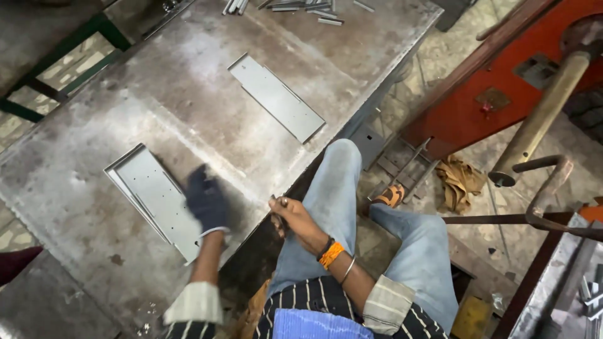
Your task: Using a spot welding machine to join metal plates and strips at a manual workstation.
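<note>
The bare right hand (pixel 294 221), fingers curled loosely on nothing clear, rests at the edge of the worn steel table (pixel 188 88), beside a denim-clad knee (pixel 336 182). At nine o'clock from it, the left hand (pixel 206 202), in a dark glove and motion-blurred, presses flat on a stack of grey sheet-metal plates (pixel 154 198); its grip cannot be told. At twelve o'clock lies a notched flat plate (pixel 276 97), with small metal strips (pixel 301 7) beyond. At two o'clock stands an orange machine (pixel 502 81) on stone flooring.
</note>
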